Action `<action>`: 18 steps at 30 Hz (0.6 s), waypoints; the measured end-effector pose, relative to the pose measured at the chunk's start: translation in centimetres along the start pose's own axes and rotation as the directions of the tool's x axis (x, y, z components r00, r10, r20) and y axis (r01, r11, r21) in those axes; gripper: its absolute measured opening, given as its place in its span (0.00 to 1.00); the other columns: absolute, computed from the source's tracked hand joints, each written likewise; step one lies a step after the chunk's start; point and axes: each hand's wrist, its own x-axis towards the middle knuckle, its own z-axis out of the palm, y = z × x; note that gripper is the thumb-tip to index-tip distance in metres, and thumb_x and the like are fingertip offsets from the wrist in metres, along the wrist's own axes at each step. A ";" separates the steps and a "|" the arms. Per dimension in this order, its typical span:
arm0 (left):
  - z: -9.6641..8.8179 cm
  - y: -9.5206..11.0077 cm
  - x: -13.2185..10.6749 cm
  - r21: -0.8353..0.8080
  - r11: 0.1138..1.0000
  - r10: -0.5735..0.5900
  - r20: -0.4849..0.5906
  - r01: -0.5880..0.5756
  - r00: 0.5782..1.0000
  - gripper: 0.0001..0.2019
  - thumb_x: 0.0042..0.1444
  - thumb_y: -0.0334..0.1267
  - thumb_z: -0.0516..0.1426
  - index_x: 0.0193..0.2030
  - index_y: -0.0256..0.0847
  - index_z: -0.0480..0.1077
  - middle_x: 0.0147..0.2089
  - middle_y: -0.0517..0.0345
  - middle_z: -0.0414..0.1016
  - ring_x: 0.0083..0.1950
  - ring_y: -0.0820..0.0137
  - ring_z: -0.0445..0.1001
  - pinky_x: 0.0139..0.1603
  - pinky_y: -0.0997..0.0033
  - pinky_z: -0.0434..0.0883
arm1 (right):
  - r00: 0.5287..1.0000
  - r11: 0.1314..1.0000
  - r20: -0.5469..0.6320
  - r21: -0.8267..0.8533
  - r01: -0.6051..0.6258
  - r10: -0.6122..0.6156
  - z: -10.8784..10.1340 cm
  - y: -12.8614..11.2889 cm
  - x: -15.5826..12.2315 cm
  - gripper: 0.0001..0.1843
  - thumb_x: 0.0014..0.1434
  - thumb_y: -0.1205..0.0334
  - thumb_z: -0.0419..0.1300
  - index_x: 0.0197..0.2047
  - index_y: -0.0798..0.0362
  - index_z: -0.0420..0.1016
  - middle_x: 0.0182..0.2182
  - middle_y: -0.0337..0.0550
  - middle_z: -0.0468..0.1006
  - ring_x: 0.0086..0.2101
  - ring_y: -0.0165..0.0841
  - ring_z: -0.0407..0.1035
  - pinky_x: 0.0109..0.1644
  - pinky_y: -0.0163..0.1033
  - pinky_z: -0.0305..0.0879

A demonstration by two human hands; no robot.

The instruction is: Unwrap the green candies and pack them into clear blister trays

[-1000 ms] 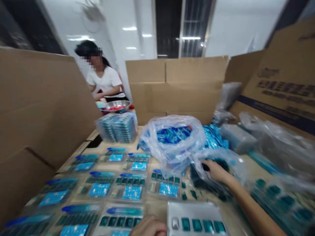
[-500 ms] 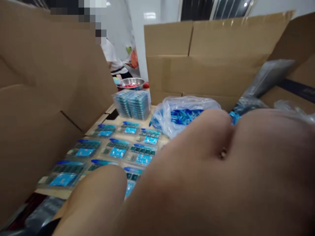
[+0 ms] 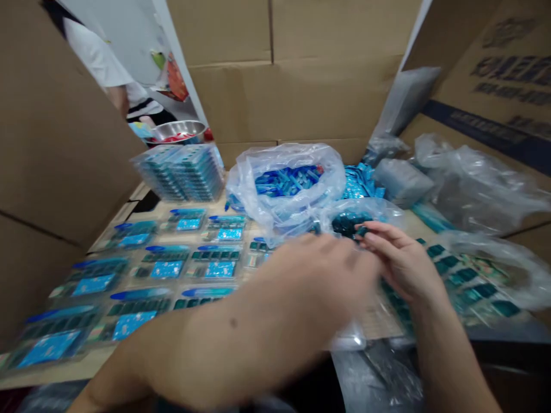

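My right hand (image 3: 402,261) is closed in a pinch on a small dark green piece (image 3: 360,232), over the edge of a clear bag of dark green pieces (image 3: 344,222). My left hand (image 3: 318,281) reaches across from the lower left, beside my right hand; it is smeared by motion, and its fingers are hidden. Behind the hands sits an open plastic bag of blue pens (image 3: 290,180). Left of them lie rows of clear plastic trays (image 3: 219,268), holding blue pens, dark green pieces and blue packets. My left forearm covers part of the rows.
Stacked filled trays (image 3: 185,172) stand at the back left. Cardboard walls (image 3: 241,103) enclose the table's back and sides. Blue packets (image 3: 361,182) and crumpled plastic (image 3: 469,183) lie at right, near more dark green pieces (image 3: 462,276). Beyond, a person (image 3: 99,63) stands near a metal bowl (image 3: 183,131).
My view has turned down and rightward. Both arms, which filled much of the lower and right view, now appear farther out, with both hands together by the bag of green pieces.
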 end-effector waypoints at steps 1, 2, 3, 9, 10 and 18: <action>0.0 -1.4 -0.7 0.035 0.999 0.035 0.026 -0.036 0.999 0.10 0.68 0.33 0.51 0.39 0.38 0.72 0.35 0.54 0.77 0.38 0.63 0.77 0.39 0.66 0.73 | 0.999 0.998 0.024 0.050 -0.024 0.023 0.4 -0.6 -0.9 0.13 0.53 0.49 0.67 0.37 0.48 0.82 0.31 0.43 0.85 0.29 0.34 0.79 0.36 0.40 0.77; 0.2 -2.7 -1.3 0.004 1.000 0.027 -0.034 -0.027 0.999 0.09 0.69 0.34 0.50 0.42 0.37 0.72 0.38 0.53 0.78 0.41 0.63 0.78 0.40 0.65 0.73 | 0.997 0.990 0.062 0.129 -0.060 0.052 0.7 -1.2 -1.7 0.13 0.52 0.50 0.68 0.37 0.47 0.82 0.32 0.42 0.85 0.30 0.33 0.80 0.37 0.39 0.77; 0.5 -3.7 -2.0 -0.078 0.997 -0.002 -0.102 -0.006 0.995 0.08 0.69 0.33 0.50 0.45 0.38 0.71 0.41 0.53 0.78 0.42 0.66 0.77 0.42 0.68 0.73 | 0.989 0.958 0.122 0.263 -0.114 0.084 1.1 -1.8 -2.5 0.11 0.50 0.52 0.70 0.37 0.47 0.83 0.32 0.40 0.85 0.30 0.32 0.80 0.38 0.38 0.78; 2.7 -3.8 -4.7 -0.548 0.830 -0.203 -0.118 0.107 0.972 0.10 0.65 0.34 0.57 0.53 0.44 0.69 0.43 0.61 0.75 0.43 0.75 0.75 0.44 0.79 0.71 | 0.949 0.832 0.315 0.524 -0.182 0.009 2.9 -4.5 -5.5 0.06 0.55 0.64 0.69 0.38 0.45 0.83 0.27 0.33 0.84 0.28 0.25 0.79 0.34 0.27 0.75; 2.9 -3.5 -4.9 -0.587 0.803 -0.214 -0.117 0.106 0.970 0.11 0.65 0.34 0.58 0.53 0.46 0.69 0.43 0.61 0.75 0.43 0.75 0.74 0.45 0.79 0.71 | 0.950 0.848 0.312 0.501 -0.172 0.008 3.2 -4.9 -5.8 0.06 0.55 0.66 0.69 0.38 0.46 0.82 0.26 0.33 0.84 0.27 0.25 0.79 0.33 0.27 0.75; 3.6 -3.1 -6.6 -0.707 0.676 -0.353 -0.066 0.206 0.933 0.15 0.62 0.24 0.54 0.50 0.48 0.69 0.46 0.60 0.70 0.44 0.75 0.73 0.48 0.76 0.71 | 0.967 0.966 0.254 0.256 -0.034 -0.034 4.4 -5.7 -7.3 0.08 0.55 0.70 0.65 0.37 0.48 0.80 0.30 0.35 0.84 0.29 0.27 0.79 0.34 0.28 0.76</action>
